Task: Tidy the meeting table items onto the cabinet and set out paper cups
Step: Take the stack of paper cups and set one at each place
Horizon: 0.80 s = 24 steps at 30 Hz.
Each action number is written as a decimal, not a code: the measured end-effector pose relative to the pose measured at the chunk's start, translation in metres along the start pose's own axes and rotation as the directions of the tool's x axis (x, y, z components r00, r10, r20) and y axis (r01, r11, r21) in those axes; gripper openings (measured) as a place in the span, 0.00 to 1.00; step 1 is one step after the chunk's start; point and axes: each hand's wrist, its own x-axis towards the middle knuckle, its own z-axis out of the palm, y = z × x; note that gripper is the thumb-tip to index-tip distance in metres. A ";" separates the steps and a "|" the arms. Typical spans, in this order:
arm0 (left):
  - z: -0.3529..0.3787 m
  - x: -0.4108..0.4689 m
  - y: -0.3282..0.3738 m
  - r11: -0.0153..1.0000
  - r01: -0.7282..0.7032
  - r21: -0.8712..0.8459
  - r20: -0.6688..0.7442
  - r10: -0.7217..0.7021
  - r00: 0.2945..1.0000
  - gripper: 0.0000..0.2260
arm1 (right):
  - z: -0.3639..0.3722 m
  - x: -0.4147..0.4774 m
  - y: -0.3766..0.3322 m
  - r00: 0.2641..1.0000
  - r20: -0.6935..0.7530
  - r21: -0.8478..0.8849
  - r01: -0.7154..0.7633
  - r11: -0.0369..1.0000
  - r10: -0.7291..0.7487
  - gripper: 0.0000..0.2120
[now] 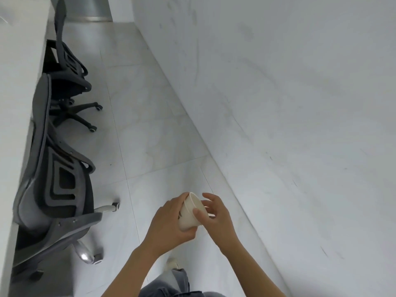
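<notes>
A cream paper cup (191, 213), perhaps a short stack of nested cups, is held at waist height over the floor, its mouth tilted up and to the right. My left hand (169, 224) wraps around its base and side. My right hand (214, 213) pinches the rim, thumb on the outer wall and fingers spread behind it. The white meeting table (19, 67) runs along the left edge of the view. No cabinet is in sight.
Two grey mesh office chairs (55, 189) (68, 67) are pushed in against the table on the left. A white wall (289, 103) runs along the right. Between them lies a strip of pale tiled floor (145, 125). My foot and trouser leg show at the bottom.
</notes>
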 end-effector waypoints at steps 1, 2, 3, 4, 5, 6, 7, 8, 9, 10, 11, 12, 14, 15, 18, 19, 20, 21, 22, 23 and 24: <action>-0.005 0.012 -0.002 1.000 0.011 -0.022 -0.020 -0.011 1.000 0.32 | 0.003 0.013 -0.005 1.000 0.000 -0.007 0.005 1.000 -0.005 0.18; -0.008 0.024 -0.004 0.999 0.021 -0.036 -0.028 -0.022 0.999 0.32 | 0.005 0.026 -0.009 1.000 -0.001 -0.012 0.006 1.000 -0.006 0.18; -0.010 0.035 -0.005 0.998 0.033 -0.047 -0.024 -0.034 0.999 0.31 | 0.006 0.037 -0.011 1.000 -0.003 -0.014 -0.001 1.000 0.001 0.18; -0.011 0.045 -0.005 0.997 0.046 -0.058 -0.016 -0.047 0.999 0.31 | 0.006 0.047 -0.012 1.000 -0.003 -0.012 -0.010 1.000 0.010 0.18; -0.011 0.054 -0.006 0.996 0.054 -0.066 -0.010 -0.055 0.998 0.31 | 0.006 0.058 -0.013 1.000 -0.003 -0.008 -0.017 1.000 0.017 0.17; -0.012 0.064 -0.008 0.996 0.065 -0.068 -0.004 -0.065 0.998 0.31 | 0.006 0.069 -0.013 1.000 -0.002 0.000 -0.025 1.000 0.025 0.17; -0.013 0.075 -0.010 0.995 0.076 -0.064 -0.003 -0.077 0.997 0.31 | 0.005 0.081 -0.014 0.999 0.004 0.013 -0.035 0.999 0.035 0.17; -0.015 0.087 -0.012 0.994 0.087 -0.059 -0.006 -0.087 0.996 0.32 | 0.005 0.095 -0.014 0.999 0.013 0.029 -0.043 0.999 0.042 0.17; -0.017 0.099 -0.014 0.994 0.095 -0.055 -0.015 -0.096 0.995 0.32 | 0.005 0.109 -0.016 0.999 0.029 0.042 -0.047 0.998 0.046 0.17; -0.020 0.112 -0.017 0.993 0.106 -0.055 -0.030 -0.108 0.994 0.32 | 0.005 0.125 -0.019 0.998 0.051 0.044 -0.048 0.998 0.046 0.17; -0.024 0.126 -0.019 0.991 0.119 -0.062 -0.050 -0.123 0.991 0.32 | 0.005 0.142 -0.024 0.996 0.077 0.040 -0.046 0.998 0.043 0.18; -0.028 0.141 -0.021 0.988 0.133 -0.074 -0.076 -0.138 0.987 0.32 | 0.005 0.161 -0.029 0.994 0.104 0.032 -0.038 0.999 0.034 0.18; -0.037 0.176 -0.024 0.983 0.156 -0.092 -0.136 -0.168 0.976 0.32 | 0.005 0.204 -0.043 0.987 0.158 0.017 -0.012 1.000 0.009 0.19; -0.042 0.194 -0.025 0.981 0.168 -0.095 -0.171 -0.183 0.968 0.32 | 0.004 0.225 -0.052 0.983 0.185 0.006 0.005 1.000 -0.006 0.19; -0.059 0.245 -0.024 0.978 0.196 -0.067 -0.295 -0.207 0.933 0.33 | 0.001 0.291 -0.083 0.964 0.259 -0.004 0.059 0.998 -0.056 0.18; -0.064 0.258 -0.023 0.974 0.219 -0.051 -0.334 -0.223 0.916 0.34 | 0.001 0.311 -0.092 0.959 0.277 0.009 0.058 0.998 -0.058 0.17; -0.070 0.269 -0.023 0.968 0.245 -0.044 -0.378 -0.243 0.893 0.35 | 0.002 0.329 -0.101 0.953 0.297 0.022 0.052 0.998 -0.056 0.17; -0.075 0.277 -0.023 0.963 0.266 -0.046 -0.429 -0.259 0.865 0.37 | 0.005 0.345 -0.108 0.946 0.320 0.024 0.051 0.998 -0.056 0.16; -0.078 0.284 -0.024 0.957 0.284 -0.052 -0.473 -0.275 0.837 0.37 | 0.009 0.360 -0.114 0.934 0.352 0.014 0.058 0.998 -0.059 0.16; -0.081 0.288 -0.027 0.950 0.306 -0.060 -0.507 -0.293 0.811 0.37 | 0.015 0.372 -0.119 0.917 0.394 0.002 0.064 0.998 -0.060 0.16; -0.084 0.291 -0.030 0.939 0.337 -0.072 -0.530 -0.322 0.784 0.37 | 0.022 0.383 -0.121 0.895 0.442 -0.008 0.062 0.998 -0.052 0.16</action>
